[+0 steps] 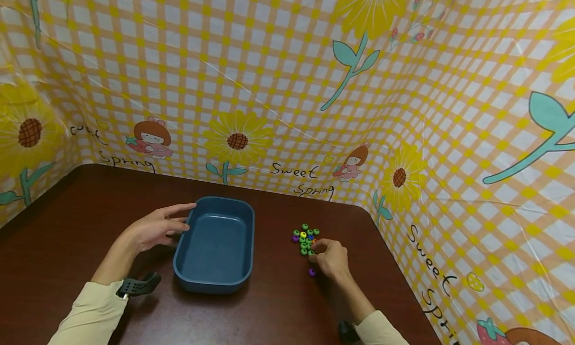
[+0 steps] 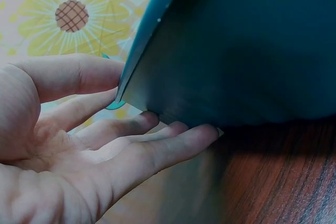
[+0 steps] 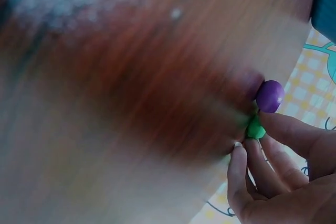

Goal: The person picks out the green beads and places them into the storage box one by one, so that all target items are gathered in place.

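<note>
A blue rectangular basin [image 1: 218,283] sits on the dark wooden table. My left hand [image 1: 154,228] is at its left side, fingers extended and touching the wall; in the left wrist view the fingertips [image 2: 202,136] lie against the outside of the basin [image 2: 262,51]. To the right is a loose group of small round beads, mostly green [image 1: 303,252], with yellow [image 1: 303,234], purple and orange ones among them. My right hand [image 1: 331,258] pinches a green bead [image 3: 255,128] at the group's near edge. A purple bead [image 3: 270,96] lies beside those fingers.
A checked cloth with sunflowers [image 1: 237,141] hangs behind the table [image 1: 278,295] and along its sides, standing like a wall close to the right hand. Both wrists wear dark straps [image 1: 139,285].
</note>
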Available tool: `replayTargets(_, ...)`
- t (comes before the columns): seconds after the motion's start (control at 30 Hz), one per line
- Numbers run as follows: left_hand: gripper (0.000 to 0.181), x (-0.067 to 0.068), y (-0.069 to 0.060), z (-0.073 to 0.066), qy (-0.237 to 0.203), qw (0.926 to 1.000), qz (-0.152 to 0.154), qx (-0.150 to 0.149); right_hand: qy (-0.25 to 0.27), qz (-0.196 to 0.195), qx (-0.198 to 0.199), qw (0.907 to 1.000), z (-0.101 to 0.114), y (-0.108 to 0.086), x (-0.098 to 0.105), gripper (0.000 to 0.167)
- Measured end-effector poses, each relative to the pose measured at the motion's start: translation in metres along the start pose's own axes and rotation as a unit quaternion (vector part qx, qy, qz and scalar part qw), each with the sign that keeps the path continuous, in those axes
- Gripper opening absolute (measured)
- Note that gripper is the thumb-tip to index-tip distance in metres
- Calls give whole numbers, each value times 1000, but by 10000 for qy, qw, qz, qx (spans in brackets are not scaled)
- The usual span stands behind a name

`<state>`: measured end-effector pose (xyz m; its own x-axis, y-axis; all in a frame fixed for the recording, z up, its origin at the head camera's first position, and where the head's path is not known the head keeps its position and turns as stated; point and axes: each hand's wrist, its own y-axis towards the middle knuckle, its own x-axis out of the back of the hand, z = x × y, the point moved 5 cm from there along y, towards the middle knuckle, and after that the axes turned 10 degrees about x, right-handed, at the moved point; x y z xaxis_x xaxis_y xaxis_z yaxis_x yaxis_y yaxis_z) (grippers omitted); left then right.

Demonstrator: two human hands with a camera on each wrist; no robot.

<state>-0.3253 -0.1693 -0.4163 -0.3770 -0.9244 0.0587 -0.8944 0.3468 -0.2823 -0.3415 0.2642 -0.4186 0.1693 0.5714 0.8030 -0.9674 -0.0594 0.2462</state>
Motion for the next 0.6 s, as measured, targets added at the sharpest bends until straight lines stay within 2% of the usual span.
replayTargets(0.33,75,0,-1,3,-65,10000,12,33,118,17,85,9999,4,-1,-1,13)
replayTargets(0.6,75,0,0,1,-67,10000,7,-24,189,-47,278,9994,21,6,2,14)
